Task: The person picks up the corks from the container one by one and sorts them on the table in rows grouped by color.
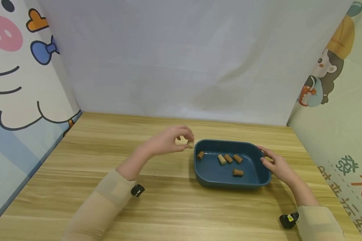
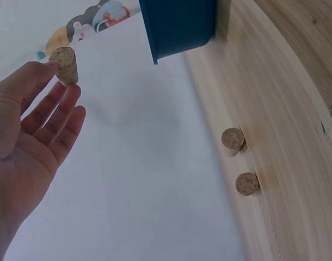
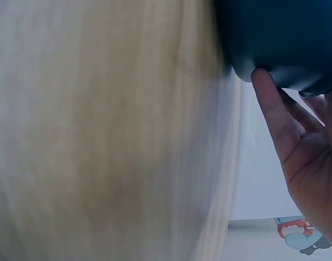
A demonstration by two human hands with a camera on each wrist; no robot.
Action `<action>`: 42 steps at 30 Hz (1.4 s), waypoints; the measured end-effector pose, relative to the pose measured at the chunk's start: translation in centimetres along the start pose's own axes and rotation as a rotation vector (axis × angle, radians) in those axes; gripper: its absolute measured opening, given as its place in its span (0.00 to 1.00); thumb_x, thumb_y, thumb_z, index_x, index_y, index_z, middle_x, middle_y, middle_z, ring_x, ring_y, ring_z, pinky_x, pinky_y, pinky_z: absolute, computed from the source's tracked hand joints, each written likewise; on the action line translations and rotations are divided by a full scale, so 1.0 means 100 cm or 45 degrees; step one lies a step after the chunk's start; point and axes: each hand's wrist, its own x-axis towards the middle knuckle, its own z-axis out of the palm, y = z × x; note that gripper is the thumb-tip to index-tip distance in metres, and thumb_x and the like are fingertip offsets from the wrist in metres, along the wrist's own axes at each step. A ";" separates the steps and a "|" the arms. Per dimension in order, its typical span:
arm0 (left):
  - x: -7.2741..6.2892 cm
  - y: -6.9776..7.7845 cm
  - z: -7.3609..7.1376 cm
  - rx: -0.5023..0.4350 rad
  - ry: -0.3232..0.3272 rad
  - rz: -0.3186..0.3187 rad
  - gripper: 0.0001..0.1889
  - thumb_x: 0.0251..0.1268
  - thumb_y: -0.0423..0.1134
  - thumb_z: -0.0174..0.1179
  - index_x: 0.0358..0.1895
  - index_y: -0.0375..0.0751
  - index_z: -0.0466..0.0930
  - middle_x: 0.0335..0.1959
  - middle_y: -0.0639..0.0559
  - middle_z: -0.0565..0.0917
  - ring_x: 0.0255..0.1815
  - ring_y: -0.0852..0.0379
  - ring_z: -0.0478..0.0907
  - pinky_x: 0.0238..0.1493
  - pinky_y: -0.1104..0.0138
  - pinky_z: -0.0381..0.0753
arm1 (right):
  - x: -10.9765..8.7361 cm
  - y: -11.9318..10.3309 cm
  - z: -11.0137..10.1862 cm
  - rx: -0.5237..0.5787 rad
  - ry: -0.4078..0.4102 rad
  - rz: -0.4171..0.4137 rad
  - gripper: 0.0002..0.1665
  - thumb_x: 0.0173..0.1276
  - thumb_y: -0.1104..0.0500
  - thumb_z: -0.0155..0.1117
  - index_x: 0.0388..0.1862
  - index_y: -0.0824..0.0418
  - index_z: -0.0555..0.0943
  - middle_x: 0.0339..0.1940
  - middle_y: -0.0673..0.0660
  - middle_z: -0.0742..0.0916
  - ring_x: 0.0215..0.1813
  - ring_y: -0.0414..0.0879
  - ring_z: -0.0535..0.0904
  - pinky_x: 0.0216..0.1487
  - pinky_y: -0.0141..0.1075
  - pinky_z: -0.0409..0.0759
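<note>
A pale back wall (image 1: 175,50) is rising behind the table (image 1: 163,214), creasing faintly and catching a soft grey shadow (image 1: 218,97) low down, right of centre. The table is showing yellowish wood grain running from side to side, and its far edge is meeting the foot of that wall. The left wall (image 1: 33,140) is slanting away, carrying a large white cartoon with a pink snout (image 1: 4,33) and a blue bow (image 1: 43,52). The right wall (image 1: 313,134) is bearing a cartoon figure (image 1: 328,67) in an orange-brown hat and, lower down, green, orange and brown lettering (image 1: 347,165).
</note>
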 end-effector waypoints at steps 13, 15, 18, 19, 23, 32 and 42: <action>-0.032 -0.034 -0.008 -0.007 0.115 -0.078 0.11 0.58 0.31 0.64 0.45 0.43 0.82 0.49 0.53 0.80 0.45 0.60 0.77 0.43 0.64 0.80 | -0.002 0.002 0.003 0.014 -0.004 0.006 0.30 0.75 0.58 0.48 0.73 0.63 0.58 0.62 0.79 0.70 0.51 0.69 0.78 0.31 0.35 0.75; -0.036 -0.039 -0.010 0.001 0.127 -0.096 0.12 0.58 0.30 0.64 0.45 0.42 0.82 0.49 0.52 0.80 0.45 0.59 0.77 0.44 0.63 0.81 | -0.002 0.001 0.003 0.037 -0.016 0.019 0.30 0.76 0.58 0.47 0.73 0.62 0.58 0.63 0.79 0.69 0.49 0.68 0.79 0.29 0.35 0.76; -0.043 -0.046 -0.012 0.022 0.147 -0.125 0.13 0.57 0.29 0.64 0.46 0.40 0.81 0.50 0.49 0.80 0.46 0.56 0.77 0.44 0.63 0.81 | -0.003 0.000 0.002 0.078 -0.030 0.038 0.30 0.76 0.58 0.47 0.74 0.61 0.57 0.64 0.79 0.67 0.44 0.62 0.79 0.26 0.35 0.75; -0.045 -0.049 -0.013 0.028 0.155 -0.135 0.13 0.57 0.30 0.64 0.46 0.40 0.81 0.50 0.49 0.80 0.46 0.55 0.77 0.45 0.63 0.81 | -0.004 -0.001 0.002 0.089 -0.035 0.045 0.30 0.76 0.58 0.47 0.74 0.61 0.56 0.64 0.79 0.67 0.43 0.60 0.79 0.25 0.35 0.75; -0.055 -0.061 -0.016 0.041 0.195 -0.180 0.13 0.57 0.30 0.64 0.47 0.39 0.81 0.51 0.46 0.80 0.49 0.51 0.77 0.45 0.62 0.81 | -0.004 -0.002 0.002 0.093 -0.043 0.053 0.31 0.76 0.57 0.47 0.75 0.60 0.55 0.65 0.79 0.66 0.43 0.58 0.78 0.24 0.35 0.74; -0.071 -0.087 -0.024 0.013 0.253 -0.360 0.15 0.58 0.29 0.63 0.50 0.36 0.79 0.50 0.44 0.81 0.49 0.48 0.77 0.44 0.55 0.79 | -0.003 -0.005 0.000 0.113 -0.058 0.056 0.31 0.76 0.57 0.46 0.75 0.59 0.55 0.66 0.77 0.65 0.31 0.47 0.75 0.21 0.35 0.72; -0.074 -0.113 -0.018 0.013 0.213 -0.464 0.14 0.57 0.28 0.64 0.47 0.34 0.80 0.45 0.42 0.82 0.47 0.46 0.78 0.45 0.56 0.81 | -0.003 -0.005 -0.002 0.095 -0.060 0.062 0.32 0.76 0.57 0.47 0.75 0.58 0.54 0.67 0.78 0.64 0.43 0.58 0.78 0.24 0.37 0.74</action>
